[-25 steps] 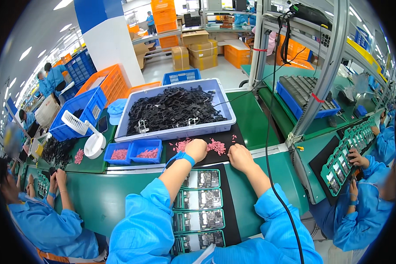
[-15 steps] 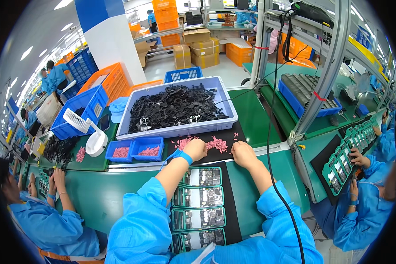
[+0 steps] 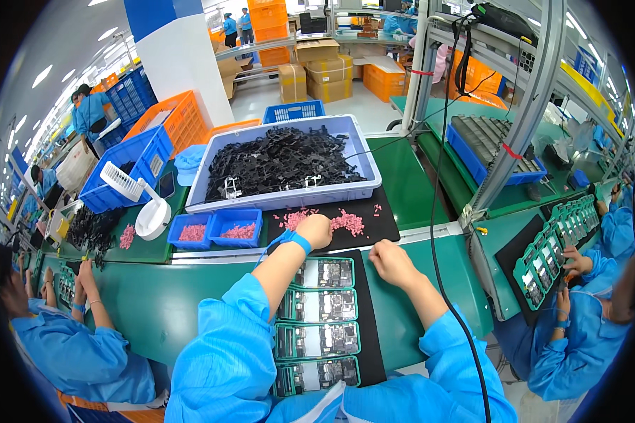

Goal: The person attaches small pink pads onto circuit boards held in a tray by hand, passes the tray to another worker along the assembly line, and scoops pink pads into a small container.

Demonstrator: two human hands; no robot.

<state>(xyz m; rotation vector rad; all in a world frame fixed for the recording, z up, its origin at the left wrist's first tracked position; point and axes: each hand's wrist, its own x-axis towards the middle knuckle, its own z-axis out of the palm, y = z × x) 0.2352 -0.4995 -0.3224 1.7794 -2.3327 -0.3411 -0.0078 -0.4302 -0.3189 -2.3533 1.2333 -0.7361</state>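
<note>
My left hand (image 3: 314, 231), with a blue band on its wrist, is at the near edge of a black mat (image 3: 381, 224), over small pink pieces (image 3: 348, 223). Its fingers are curled together, and what they pinch, if anything, is hidden. My right hand (image 3: 393, 262) is above the green worktop, right of the board column, fingers bent inward; anything in them is too small to make out. Between my forearms lie several green trays with circuit boards (image 3: 337, 305), lined up on a dark strip (image 3: 371, 317).
Beyond the mat stands a pale tub (image 3: 286, 200) heaped with black parts (image 3: 282, 158). Two small blue bins (image 3: 236, 242) hold more pink pieces, beside a white fan (image 3: 153, 220). A black cable (image 3: 437, 271) hangs across my right arm. People work on both sides.
My right hand has drawn back toward me from the mat's near right corner. The left hand stays by the pink pieces, slightly nearer the pile. The whole view has shifted slightly.
</note>
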